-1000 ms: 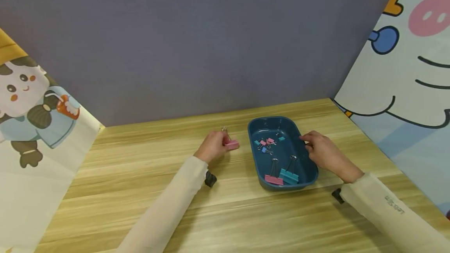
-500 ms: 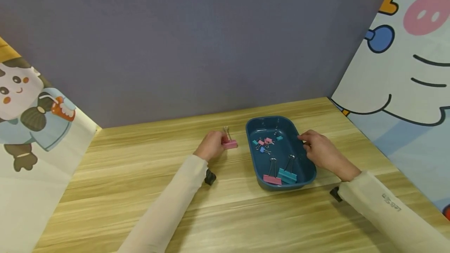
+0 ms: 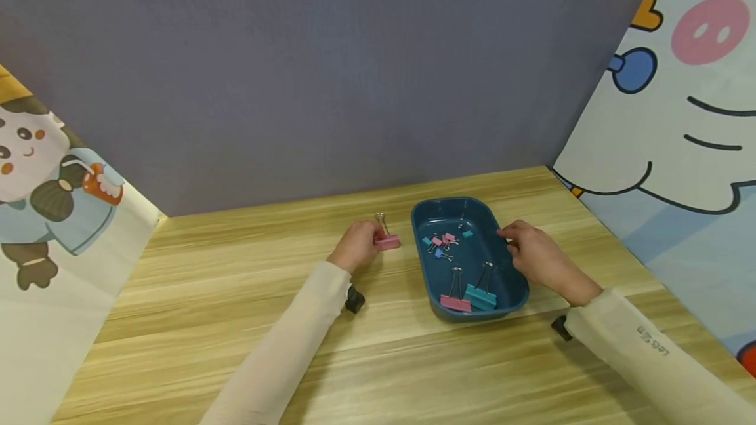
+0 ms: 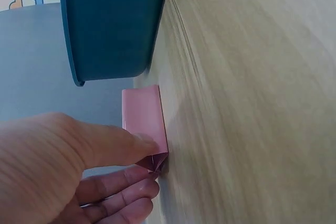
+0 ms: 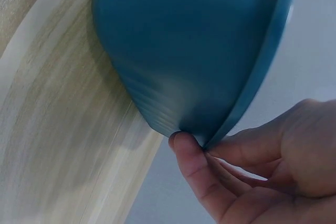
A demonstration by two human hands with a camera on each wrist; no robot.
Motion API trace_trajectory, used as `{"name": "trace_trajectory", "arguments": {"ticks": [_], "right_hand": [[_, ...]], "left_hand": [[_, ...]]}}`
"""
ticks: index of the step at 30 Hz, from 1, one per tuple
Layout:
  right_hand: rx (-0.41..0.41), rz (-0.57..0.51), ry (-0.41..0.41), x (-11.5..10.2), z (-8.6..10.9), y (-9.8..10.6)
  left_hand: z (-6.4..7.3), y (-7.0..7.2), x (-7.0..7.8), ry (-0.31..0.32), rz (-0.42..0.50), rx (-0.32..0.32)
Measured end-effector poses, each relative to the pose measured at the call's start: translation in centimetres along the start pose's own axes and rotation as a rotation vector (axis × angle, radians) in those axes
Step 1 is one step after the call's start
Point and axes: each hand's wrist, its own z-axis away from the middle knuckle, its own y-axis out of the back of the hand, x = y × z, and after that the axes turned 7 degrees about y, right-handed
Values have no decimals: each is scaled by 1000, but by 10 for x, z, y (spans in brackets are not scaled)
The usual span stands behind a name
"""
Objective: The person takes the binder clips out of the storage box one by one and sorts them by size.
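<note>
My left hand (image 3: 357,245) pinches one end of a large pink binder clip (image 3: 388,242) between thumb and fingers. In the left wrist view the clip's pink body (image 4: 143,114) lies against the wooden surface, just short of the dark blue tray (image 4: 113,30). Its wire handles point away in the head view. On the tray's other side, my right hand (image 3: 534,251) pinches the rim of the tray (image 3: 520,303). In the right wrist view, thumb and fingers meet at the tray's edge (image 5: 247,98).
Inside the tray lie a large pink binder clip (image 3: 455,303), a large teal one (image 3: 480,297) and several small coloured clips (image 3: 438,254). A grey panel (image 3: 331,84) rises behind the wooden table (image 3: 207,294). Printed panels stand left and right.
The head view has shifted slightly. My left hand stays on the pink clip, whose handles show a little more than a second ago. My right hand keeps hold of the tray's rim.
</note>
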Motion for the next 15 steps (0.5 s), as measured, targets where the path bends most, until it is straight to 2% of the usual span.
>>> {"name": "trace_trajectory", "arguments": {"ticks": [7,8,11,14,15], "right_hand": [[8,1,-2,-1,0,0],[9,1,-2,-1,0,0],[12,3,1,0,0,0],[15,6,7,1,1,-1],[16,7,8,1,1,-1]], "left_hand": [[5,7,3,26,47,12],[5,9,4,30,91,0],[9,14,10,13,139,14],[12,20,19,-34,128,41],[14,22,22,-49,93,65]]}}
